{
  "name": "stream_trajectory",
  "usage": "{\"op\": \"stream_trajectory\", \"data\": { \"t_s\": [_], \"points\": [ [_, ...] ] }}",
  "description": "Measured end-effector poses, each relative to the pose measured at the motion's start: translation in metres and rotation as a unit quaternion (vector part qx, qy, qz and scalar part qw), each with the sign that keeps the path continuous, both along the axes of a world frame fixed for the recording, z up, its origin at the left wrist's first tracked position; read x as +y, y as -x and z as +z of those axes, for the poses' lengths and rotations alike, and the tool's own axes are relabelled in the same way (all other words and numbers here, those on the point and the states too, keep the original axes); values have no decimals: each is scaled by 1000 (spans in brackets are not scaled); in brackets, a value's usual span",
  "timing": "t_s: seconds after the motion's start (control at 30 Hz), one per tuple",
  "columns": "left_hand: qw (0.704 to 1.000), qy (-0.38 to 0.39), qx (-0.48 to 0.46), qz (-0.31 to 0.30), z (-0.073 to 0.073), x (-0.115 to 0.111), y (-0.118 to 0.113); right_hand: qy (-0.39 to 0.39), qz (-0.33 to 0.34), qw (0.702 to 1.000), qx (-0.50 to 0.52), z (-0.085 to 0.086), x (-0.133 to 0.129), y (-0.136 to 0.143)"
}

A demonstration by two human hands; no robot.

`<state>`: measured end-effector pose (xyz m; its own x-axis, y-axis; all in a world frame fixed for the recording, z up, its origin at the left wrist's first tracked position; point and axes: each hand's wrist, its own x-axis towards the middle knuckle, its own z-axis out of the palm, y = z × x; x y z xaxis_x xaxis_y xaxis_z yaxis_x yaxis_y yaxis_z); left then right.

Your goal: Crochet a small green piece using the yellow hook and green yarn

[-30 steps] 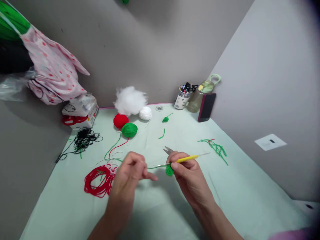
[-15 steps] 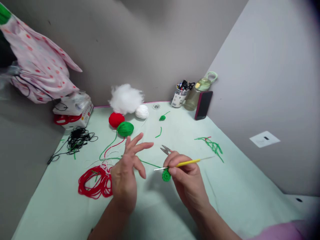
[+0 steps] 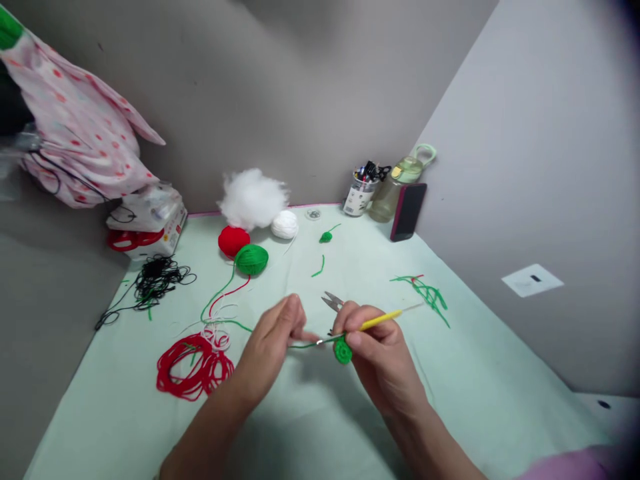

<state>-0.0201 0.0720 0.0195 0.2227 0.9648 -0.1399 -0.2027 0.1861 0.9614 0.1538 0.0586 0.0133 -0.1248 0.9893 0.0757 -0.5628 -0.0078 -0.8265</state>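
Note:
My right hand (image 3: 380, 350) pinches a crochet hook (image 3: 381, 320) with a yellow handle and a metal tip that points left. Below the hook, a small round piece of green crochet (image 3: 343, 351) hangs at the same fingertips. My left hand (image 3: 270, 340) is closed around the green yarn (image 3: 304, 346), which runs from its fingers to the crochet piece. One left finger reaches toward the hook's tip; whether it touches the hook I cannot tell. On the other side, the yarn trails back toward a green ball (image 3: 252, 259). Small scissors (image 3: 332, 301) lie behind my right hand, partly hidden.
Red yarn loops (image 3: 185, 367) and a black yarn tangle (image 3: 159, 280) lie left. At the back are a red ball (image 3: 233, 241), a white ball (image 3: 285, 225) and white stuffing (image 3: 254, 197). A bottle (image 3: 387, 193), a phone (image 3: 409, 212) and green scraps (image 3: 429, 293) are right.
My left hand has gone from spread fingers to curled ones, moving right toward the hook, with the green yarn now in it. My right hand has shifted slightly right with hook and crochet piece.

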Motion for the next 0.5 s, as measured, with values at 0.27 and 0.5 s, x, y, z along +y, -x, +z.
{"op": "stream_trajectory", "data": {
  "t_s": [0.27,0.5],
  "points": [
    [934,-20,-307,184,45,-10,9,1,-80,996,-51,-8,0,0],
    [936,-272,188,123,-2,-18,0,-60,-129,985,-98,-10,-5,1]
  ]
}}
